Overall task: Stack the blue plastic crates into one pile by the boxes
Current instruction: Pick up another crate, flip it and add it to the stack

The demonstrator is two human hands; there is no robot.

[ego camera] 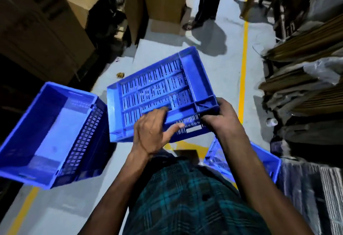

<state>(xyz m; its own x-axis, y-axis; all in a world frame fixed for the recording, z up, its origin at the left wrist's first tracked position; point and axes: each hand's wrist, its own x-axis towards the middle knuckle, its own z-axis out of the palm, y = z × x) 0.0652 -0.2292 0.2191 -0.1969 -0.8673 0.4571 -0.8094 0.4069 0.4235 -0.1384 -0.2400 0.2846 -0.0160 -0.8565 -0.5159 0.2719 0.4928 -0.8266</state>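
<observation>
**Flipped crate held in both hands, needs turning upright**

Head view: held crate (pixel 159 93) is off the floor, tilted, ribbed slotted underside facing the camera. Right hand (pixel 217 117) grips its near corner, fingers curled round the rim. Left hand (pixel 150 134) rests on the underside near the edge, thumb out along the side wall, fingers looking fairly straight, not a full grip. Probably best to get a firmer left-hand hold before rotating it, then lower it squarely into the open crate (pixel 50 136) on the left, beside the cardboard boxes (pixel 37 26). A third crate (pixel 263 156) sits low right, partly hidden. All are bright blue with slotted walls.
</observation>
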